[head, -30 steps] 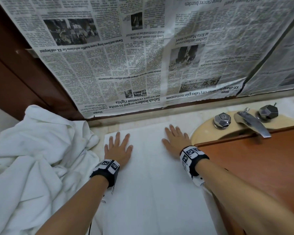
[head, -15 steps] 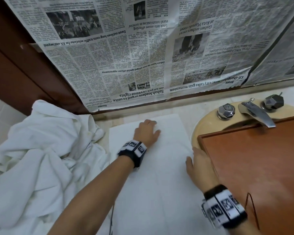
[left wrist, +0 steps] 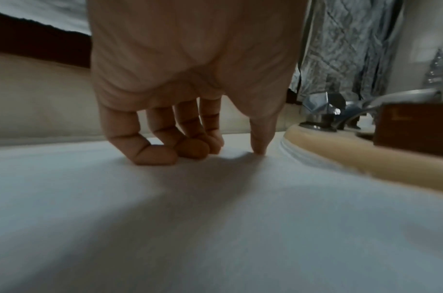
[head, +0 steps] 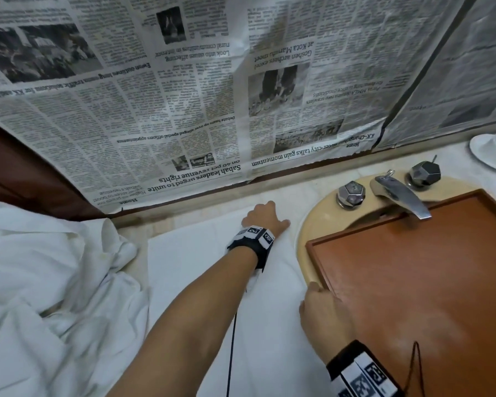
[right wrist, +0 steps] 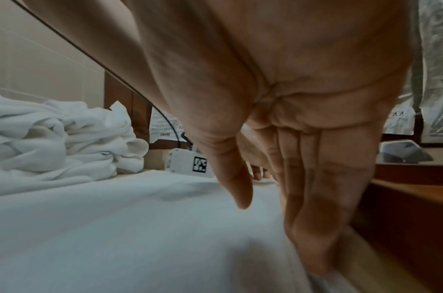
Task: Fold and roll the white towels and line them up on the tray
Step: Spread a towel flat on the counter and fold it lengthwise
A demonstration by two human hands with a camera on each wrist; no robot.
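A white towel (head: 201, 282) lies flat on the counter between a heap of crumpled white towels (head: 55, 282) and the brown tray (head: 413, 282). My left hand (head: 265, 217) sits at the towel's far right corner. Its fingers (left wrist: 155, 156) are curled, with the tips and thumb pressing on the cloth (left wrist: 215, 218). No fold shows between them. My right hand (head: 318, 299) rests on the towel's right edge beside the tray. In the right wrist view that right hand (right wrist: 285, 228) has straight fingers pointing down along the edge of the towel (right wrist: 115, 228), thumb apart. The tray holds nothing.
The tray lies over a cream sink rim (head: 312, 224), under a chrome faucet (head: 398, 196) with two faceted knobs. Newspaper (head: 184, 96) covers the wall behind the counter. A white dish (head: 493, 150) stands at the far right. A thin black cable hangs from my left wristband.
My left hand slid right along the towel's far edge to its right corner and curled its fingers. My right hand drew back toward me along the towel's right edge.
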